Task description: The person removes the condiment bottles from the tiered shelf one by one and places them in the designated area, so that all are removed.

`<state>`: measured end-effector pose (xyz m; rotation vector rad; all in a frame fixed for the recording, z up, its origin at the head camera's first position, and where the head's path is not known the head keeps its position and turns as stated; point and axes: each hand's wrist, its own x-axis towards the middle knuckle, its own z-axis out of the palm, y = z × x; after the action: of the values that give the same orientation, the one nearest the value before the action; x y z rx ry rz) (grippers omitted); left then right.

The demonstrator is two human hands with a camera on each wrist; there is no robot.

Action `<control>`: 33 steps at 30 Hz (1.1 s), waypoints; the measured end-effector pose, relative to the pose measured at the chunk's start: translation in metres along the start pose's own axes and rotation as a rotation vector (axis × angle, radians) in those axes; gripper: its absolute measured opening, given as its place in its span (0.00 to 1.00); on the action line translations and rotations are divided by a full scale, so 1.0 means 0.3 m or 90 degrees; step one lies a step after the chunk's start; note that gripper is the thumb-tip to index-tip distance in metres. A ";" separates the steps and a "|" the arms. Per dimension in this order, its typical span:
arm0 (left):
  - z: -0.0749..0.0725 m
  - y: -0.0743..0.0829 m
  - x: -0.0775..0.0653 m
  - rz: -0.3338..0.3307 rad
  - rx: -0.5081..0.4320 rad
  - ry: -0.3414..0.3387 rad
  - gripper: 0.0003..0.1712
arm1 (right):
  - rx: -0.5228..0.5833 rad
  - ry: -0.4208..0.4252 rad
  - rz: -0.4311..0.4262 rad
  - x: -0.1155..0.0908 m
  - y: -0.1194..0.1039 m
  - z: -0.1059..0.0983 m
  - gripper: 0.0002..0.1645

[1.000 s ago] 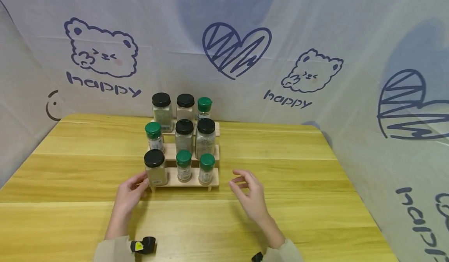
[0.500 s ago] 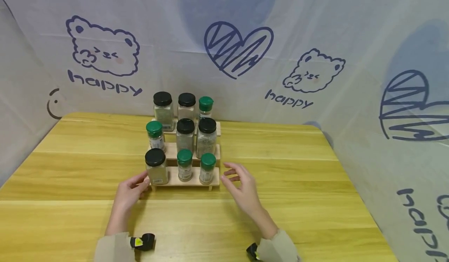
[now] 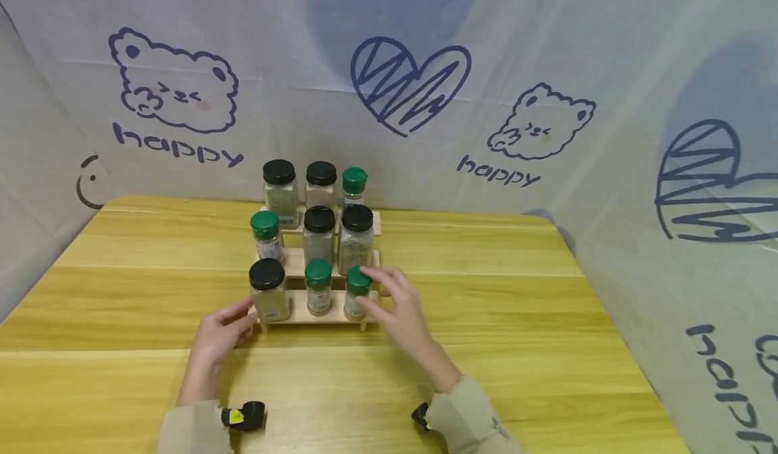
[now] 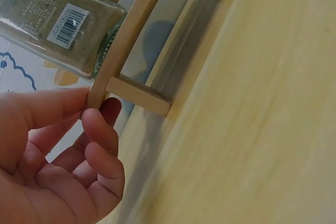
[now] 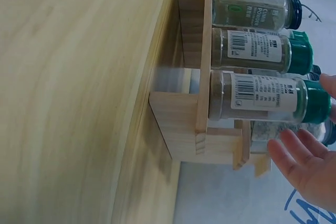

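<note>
A three-tier wooden spice rack (image 3: 302, 317) bears several spice jars with black or green caps. At its front left end my left hand (image 3: 221, 336) pinches the bottom shelf's tip between thumb and fingers, just beside a black-capped square jar (image 3: 271, 300). In the left wrist view the shelf end (image 4: 100, 90) sits between the fingertips. My right hand (image 3: 404, 312) is at the green-capped jar (image 5: 262, 95) on the front right, its fingers loosely spread around the cap. In the right wrist view several fingers (image 5: 296, 156) are apart from the jar's glass.
Another green-capped jar (image 3: 319, 292) stands in the middle of the front tier. Behind rise the middle and top tiers, with jars such as the tall black-capped one (image 3: 356, 241). The wooden table (image 3: 486, 292) meets a printed cloth backdrop (image 3: 425, 170) behind the rack.
My right hand has moved left from beside the rack to the front right green-capped jar. The left hand stays at the rack's end, and the jars have not moved.
</note>
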<state>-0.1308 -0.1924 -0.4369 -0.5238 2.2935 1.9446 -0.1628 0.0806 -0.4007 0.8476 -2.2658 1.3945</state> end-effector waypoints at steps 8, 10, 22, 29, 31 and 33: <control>-0.006 0.003 0.007 0.004 -0.004 0.004 0.25 | 0.011 0.002 -0.012 0.013 0.003 0.026 0.24; -0.006 0.003 0.008 0.003 -0.003 0.008 0.25 | 0.015 0.000 -0.009 0.016 0.000 0.031 0.24; 0.000 0.000 0.007 0.012 0.015 0.014 0.26 | 0.023 0.035 0.016 0.020 0.004 0.030 0.21; -0.009 0.004 0.013 0.005 0.009 -0.003 0.27 | 0.002 0.076 -0.003 0.028 -0.023 -0.032 0.20; -0.006 0.004 0.013 0.005 0.010 -0.005 0.27 | 0.000 0.081 0.002 0.035 -0.053 -0.059 0.20; -0.003 0.004 0.013 0.006 0.011 -0.007 0.27 | -0.003 0.086 0.014 0.043 -0.083 -0.086 0.20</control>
<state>-0.1347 -0.1939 -0.4367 -0.5004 2.3087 1.9252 -0.1567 0.0911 -0.3646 0.7076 -2.1811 1.4115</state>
